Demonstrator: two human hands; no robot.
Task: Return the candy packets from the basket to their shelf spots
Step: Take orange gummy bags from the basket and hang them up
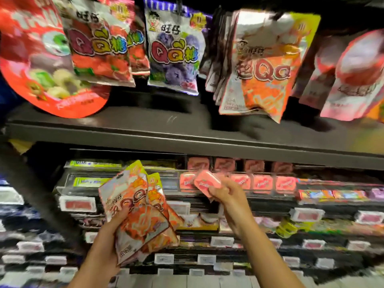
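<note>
My left hand [108,244] grips two orange QQ candy packets [138,206] fanned upright in front of the lower shelves. My right hand [223,193] holds a small pink candy box [207,181] up against a row of matching pink boxes [262,182] on the upper rack of the lower shelf. Above, a bunch of the same orange QQ packets [264,67] hangs on a peg at the right of centre. The basket is out of view.
More hanging packets fill the top row: red strawberry QQ [99,44], purple grape QQ [174,50], a large red bag [41,65] at left, pink packs [353,77] at right. A dark shelf board [187,134] juts out between the rows. White price tags [78,204] line the lower racks.
</note>
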